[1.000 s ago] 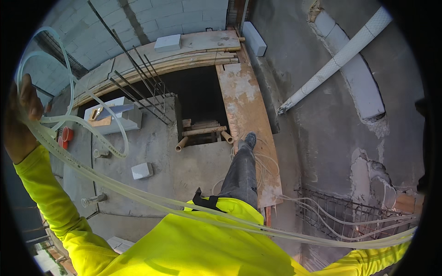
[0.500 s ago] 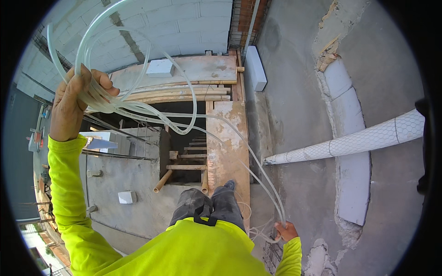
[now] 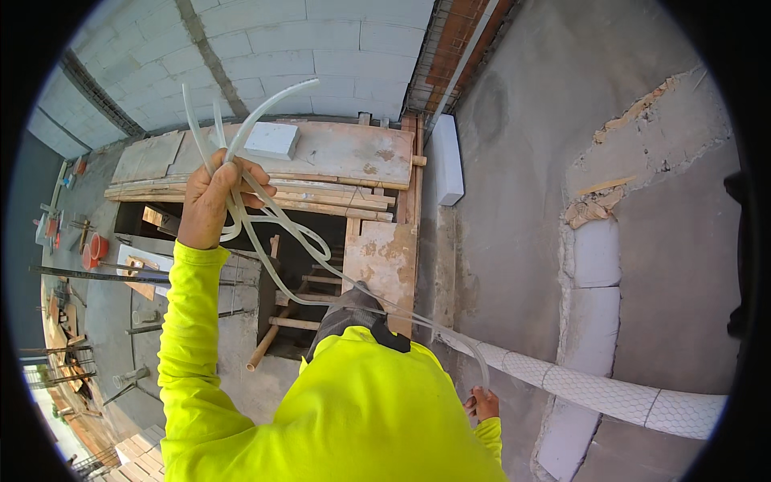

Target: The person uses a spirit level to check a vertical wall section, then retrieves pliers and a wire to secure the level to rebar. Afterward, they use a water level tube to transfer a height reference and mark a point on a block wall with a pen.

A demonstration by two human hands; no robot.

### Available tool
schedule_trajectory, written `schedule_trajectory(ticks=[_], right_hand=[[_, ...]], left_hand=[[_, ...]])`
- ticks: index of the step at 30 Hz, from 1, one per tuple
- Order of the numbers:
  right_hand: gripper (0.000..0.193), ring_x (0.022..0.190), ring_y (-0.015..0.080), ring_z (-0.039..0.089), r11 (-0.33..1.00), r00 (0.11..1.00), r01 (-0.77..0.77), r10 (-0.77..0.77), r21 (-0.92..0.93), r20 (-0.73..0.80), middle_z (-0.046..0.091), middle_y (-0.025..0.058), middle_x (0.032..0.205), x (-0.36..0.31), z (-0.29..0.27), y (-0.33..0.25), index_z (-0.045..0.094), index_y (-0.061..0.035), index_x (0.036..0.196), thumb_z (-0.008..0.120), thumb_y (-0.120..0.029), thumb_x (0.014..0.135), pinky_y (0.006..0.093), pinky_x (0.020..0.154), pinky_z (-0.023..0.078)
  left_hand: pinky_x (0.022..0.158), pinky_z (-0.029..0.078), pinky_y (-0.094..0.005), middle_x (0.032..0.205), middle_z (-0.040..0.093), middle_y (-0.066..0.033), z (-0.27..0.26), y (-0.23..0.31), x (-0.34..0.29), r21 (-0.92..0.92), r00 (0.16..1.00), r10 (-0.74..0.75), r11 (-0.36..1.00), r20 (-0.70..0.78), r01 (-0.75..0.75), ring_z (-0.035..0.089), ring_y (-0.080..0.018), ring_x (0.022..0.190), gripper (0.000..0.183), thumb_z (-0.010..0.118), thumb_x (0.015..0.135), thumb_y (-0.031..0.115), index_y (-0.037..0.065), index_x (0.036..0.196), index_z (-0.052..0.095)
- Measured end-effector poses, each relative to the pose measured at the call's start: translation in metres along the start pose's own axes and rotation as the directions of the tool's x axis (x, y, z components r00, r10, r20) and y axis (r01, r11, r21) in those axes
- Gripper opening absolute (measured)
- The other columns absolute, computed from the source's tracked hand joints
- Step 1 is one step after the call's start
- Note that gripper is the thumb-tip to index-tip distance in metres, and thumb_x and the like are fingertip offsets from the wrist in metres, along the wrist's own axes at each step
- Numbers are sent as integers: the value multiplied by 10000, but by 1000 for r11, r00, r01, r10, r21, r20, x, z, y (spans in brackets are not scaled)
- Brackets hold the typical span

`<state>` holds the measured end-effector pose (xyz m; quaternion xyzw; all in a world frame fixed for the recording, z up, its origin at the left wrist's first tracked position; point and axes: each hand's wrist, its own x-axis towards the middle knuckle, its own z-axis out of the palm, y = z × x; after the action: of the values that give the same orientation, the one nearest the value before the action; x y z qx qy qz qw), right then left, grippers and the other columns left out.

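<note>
A long clear plastic hose [image 3: 270, 100] runs between my two hands. My left hand [image 3: 218, 197] is raised at the left, its fingers closed around a gathered bundle of the hose. Bent lengths stick up above that fist, and loose loops dangle below it. From there the hose slants across my front to my right hand [image 3: 483, 403], low at the right, which is closed on it. My body hides what lies below the right hand.
Beneath me, a wooden board [image 3: 385, 249] borders a floor opening with wooden rungs [image 3: 315, 291]. Beyond it lie timber strips [image 3: 321, 201] and a white block [image 3: 273, 140]. A mesh-wrapped white column [image 3: 578, 386] stands at the right beside the grey wall [image 3: 514, 161]. Red buckets [image 3: 96, 247] sit far left.
The view has turned. My left hand has come inward and lower in the picture, and the big hose loops over it have become short bends. Both hands still grip the hose.
</note>
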<state>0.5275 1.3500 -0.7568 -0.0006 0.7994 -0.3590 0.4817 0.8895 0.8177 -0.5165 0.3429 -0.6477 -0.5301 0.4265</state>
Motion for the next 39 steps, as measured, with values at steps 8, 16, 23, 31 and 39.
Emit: schedule_trajectory(ticks=[8, 16, 23, 31, 39], right_hand=[[173, 635, 129, 633, 994, 994, -100, 101, 39, -28, 651, 22, 725, 77, 54, -129, 647, -53, 926, 645, -226, 925, 289, 518, 531], [154, 752, 182, 636, 979, 1000, -21, 18, -205, -16, 655, 64, 849, 198, 80, -212, 616, -87, 938, 609, -241, 939, 358, 549, 525], [154, 714, 197, 635, 791, 962, -22, 184, -611, 202, 671, 75, 867, 335, 106, -271, 650, -98, 1002, 615, -220, 914, 363, 540, 512], [218, 588, 132, 548, 767, 910, 353, -149, -535, 387, 615, 45, 739, 456, 205, -506, 647, -10, 1051, 613, -185, 925, 278, 513, 448], [606, 1216, 248, 570, 452, -62, 777, -637, 438, 768, 570, 163, 1342, 233, 435, -793, 427, -7, 1449, 537, -415, 1014, 372, 1005, 453]], left_hand=[[711, 526, -249, 930, 692, -63, -26, -60, 126, 205, 997, -72, 976, -21, 75, 671, -130, 827, 342, 473, 1033, 300, 14, 1045, 662], [543, 395, -235, 706, 515, -4, -90, -55, 211, 204, 850, 102, 979, -516, 7, 463, -80, 575, 258, 502, 1024, 231, 54, 841, 542], [503, 267, -252, 641, 320, 11, -162, 74, 253, 36, 532, 359, 852, -767, -523, 247, -80, 514, 198, 466, 978, 113, 67, 786, 444], [444, 333, -269, 632, 380, 1, -129, 135, 292, -84, 722, 551, 768, -418, -635, 337, -114, 472, 241, 450, 1023, 228, 65, 853, 498], [372, 231, -208, 604, 311, 52, -56, 95, 372, 93, 713, 583, 795, -389, -599, 232, -47, 430, 350, 370, 1082, 385, 110, 889, 469]])
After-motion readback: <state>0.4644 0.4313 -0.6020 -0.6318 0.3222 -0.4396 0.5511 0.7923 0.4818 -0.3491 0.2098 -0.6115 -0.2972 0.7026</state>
